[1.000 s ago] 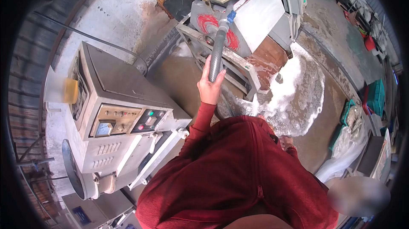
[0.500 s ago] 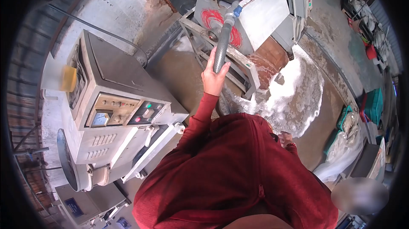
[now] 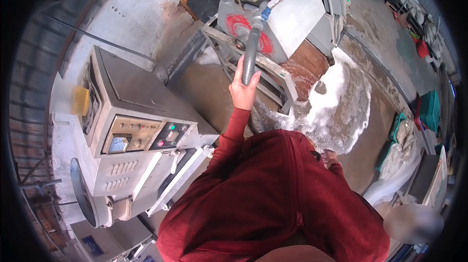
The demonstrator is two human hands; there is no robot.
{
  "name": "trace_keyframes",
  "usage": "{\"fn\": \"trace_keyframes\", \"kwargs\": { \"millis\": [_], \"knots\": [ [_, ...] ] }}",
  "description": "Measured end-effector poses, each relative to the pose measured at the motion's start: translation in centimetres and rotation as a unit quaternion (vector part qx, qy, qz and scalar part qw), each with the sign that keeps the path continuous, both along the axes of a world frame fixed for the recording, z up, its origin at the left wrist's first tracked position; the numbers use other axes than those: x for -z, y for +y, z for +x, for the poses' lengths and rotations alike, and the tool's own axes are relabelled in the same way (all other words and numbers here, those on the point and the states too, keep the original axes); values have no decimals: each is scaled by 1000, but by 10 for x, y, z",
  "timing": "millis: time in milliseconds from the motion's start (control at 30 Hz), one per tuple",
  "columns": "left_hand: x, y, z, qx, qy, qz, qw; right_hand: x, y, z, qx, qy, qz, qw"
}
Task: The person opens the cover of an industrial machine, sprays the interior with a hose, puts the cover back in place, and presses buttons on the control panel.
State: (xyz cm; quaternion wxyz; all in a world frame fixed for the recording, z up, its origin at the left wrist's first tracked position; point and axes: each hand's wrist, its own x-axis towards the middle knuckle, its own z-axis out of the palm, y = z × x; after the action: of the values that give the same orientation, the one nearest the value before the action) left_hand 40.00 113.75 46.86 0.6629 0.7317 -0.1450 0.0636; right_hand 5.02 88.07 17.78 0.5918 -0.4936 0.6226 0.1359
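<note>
My left hand (image 3: pixel 243 95) is wrapped round the lower end of a grey reinforced hose (image 3: pixel 252 52), with the arm stretched forward. A fitting with a blue valve handle (image 3: pixel 265 13) sits at the hose's far end, in front of a white angular drum (image 3: pixel 297 15) with red rings on its side. Whether the fitting joins the drum, I cannot tell. My right hand (image 3: pixel 330 157) is low beside the dark red jacket (image 3: pixel 253 189), near the foamy water (image 3: pixel 341 110). The jacket partly hides it, and its fingers do not show clearly.
A grey machine cabinet (image 3: pixel 141 86) with buttons and a dial stands at left. The drum's metal frame (image 3: pixel 268 62) rises from the wet floor. Green crates (image 3: pixel 429 110) and a clear plastic bag (image 3: pixel 402 164) are at right, beyond a low floor ridge (image 3: pixel 385 74).
The view has shifted slightly, so the cabinet sits a little lower and the drum a little further left. My left hand keeps its hold on the hose.
</note>
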Motion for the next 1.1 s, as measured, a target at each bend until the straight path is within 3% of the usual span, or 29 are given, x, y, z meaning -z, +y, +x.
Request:
{"fn": "trace_keyframes", "kwargs": {
  "millis": [267, 300, 333, 367, 600, 700, 800, 867, 967, 1100],
  "knots": [
    [22, -8, 18, 24, 1, -15, 1000, 41, -5, -30, 41, -31, 25, 998],
    [16, -10, 19, 32, 16, -18, 999, 32, -2, -28, 89, -29, 32, 995],
    [1, -13, 13, 36, 63, -27, 997, 38, -3, -36, 94, -74, 41, 992],
    [-6, -14, 12, 48, 68, -29, 996, 36, 1, -32, 75, -40, 20, 996],
    [-5, -22, 20, 93, 119, -64, 986, 23, 16, -35, 112, -16, 31, 993],
    [-27, -29, 8, 59, 143, 102, 983, 29, 32, -47, 165, -22, 49, 985],
    [-8, -26, 23, 110, 172, 92, 975, 38, 52, -61, 102, -25, -10, 994],
    [-7, -25, 25, 142, 170, 87, 971, -4, 57, -47, 168, 31, 1, 985],
    [-16, -28, 20, 142, 184, 105, 967, 5, 72, -61, 190, 36, -11, 981],
    [-7, -30, 22, 142, 192, 102, 966, 40, 74, -78, 115, 87, 63, 988]
  ]
}}
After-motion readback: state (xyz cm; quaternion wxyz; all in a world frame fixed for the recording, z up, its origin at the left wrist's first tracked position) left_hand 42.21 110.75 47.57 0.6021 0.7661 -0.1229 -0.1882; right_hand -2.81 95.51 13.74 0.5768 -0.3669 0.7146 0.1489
